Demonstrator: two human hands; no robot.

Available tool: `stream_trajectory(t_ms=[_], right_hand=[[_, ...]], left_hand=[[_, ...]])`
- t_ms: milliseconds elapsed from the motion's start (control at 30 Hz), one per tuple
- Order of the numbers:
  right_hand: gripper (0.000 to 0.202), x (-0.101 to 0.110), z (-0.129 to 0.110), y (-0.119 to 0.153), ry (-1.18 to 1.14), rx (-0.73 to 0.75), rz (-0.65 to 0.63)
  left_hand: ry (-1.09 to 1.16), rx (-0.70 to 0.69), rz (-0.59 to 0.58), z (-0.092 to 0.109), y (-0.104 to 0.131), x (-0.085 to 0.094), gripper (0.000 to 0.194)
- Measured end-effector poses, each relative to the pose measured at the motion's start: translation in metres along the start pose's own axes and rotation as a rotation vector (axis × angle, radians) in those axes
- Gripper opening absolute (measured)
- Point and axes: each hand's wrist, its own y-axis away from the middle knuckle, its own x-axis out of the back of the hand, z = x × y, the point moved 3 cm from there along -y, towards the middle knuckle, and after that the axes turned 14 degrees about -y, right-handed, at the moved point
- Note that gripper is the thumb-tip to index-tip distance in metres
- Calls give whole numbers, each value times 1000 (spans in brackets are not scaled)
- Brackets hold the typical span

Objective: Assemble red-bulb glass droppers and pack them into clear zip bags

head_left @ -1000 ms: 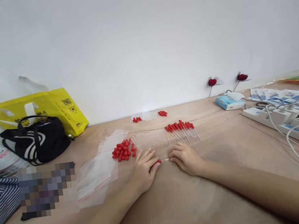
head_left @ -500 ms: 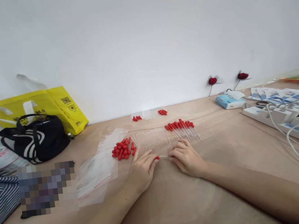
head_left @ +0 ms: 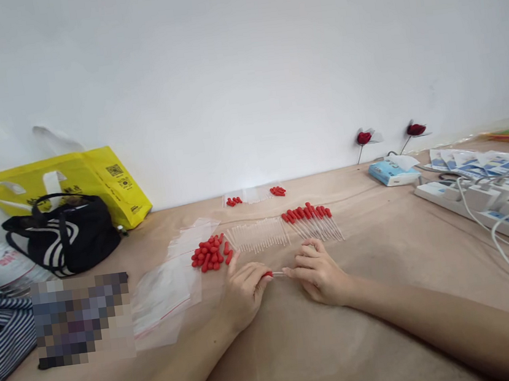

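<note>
Between my fingertips lies a thin white stick [head_left: 279, 274] with a red tip [head_left: 269, 274] at its left end. My left hand [head_left: 245, 293] pinches the red tip. My right hand [head_left: 319, 274] pinches the stick near its right end. Beyond my left hand is a pile of loose red pieces [head_left: 207, 255]. A row of bare white sticks [head_left: 258, 235] lies just past both hands. To its right, several sticks with red tips [head_left: 307, 212] are laid side by side.
Clear plastic bags [head_left: 163, 294] lie at left, near a black bag [head_left: 72, 234] and a yellow bag [head_left: 122, 188]. At right are a tissue pack [head_left: 391, 172], a power strip [head_left: 484, 208] with cables, and flat packets. Small red pieces [head_left: 277, 191] on clear bags sit by the wall.
Both hands have moved slightly toward me with the stick. My right fingertips have shifted left along it, closer to the red tip.
</note>
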Motion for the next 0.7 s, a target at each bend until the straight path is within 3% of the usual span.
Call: stream_trajectory(t_ms=[267, 467, 700], right_hand=[[27, 0, 3, 0, 26, 92, -10], [22, -2, -1, -4, 12, -18, -29], [22, -5, -5, -8, -3, -18, -44]], left_hand=[[16, -32, -72, 7, -3, 2, 19], [10, -29, -77, 9, -4, 4, 19], [-11, -50, -93, 11, -4, 3, 21]])
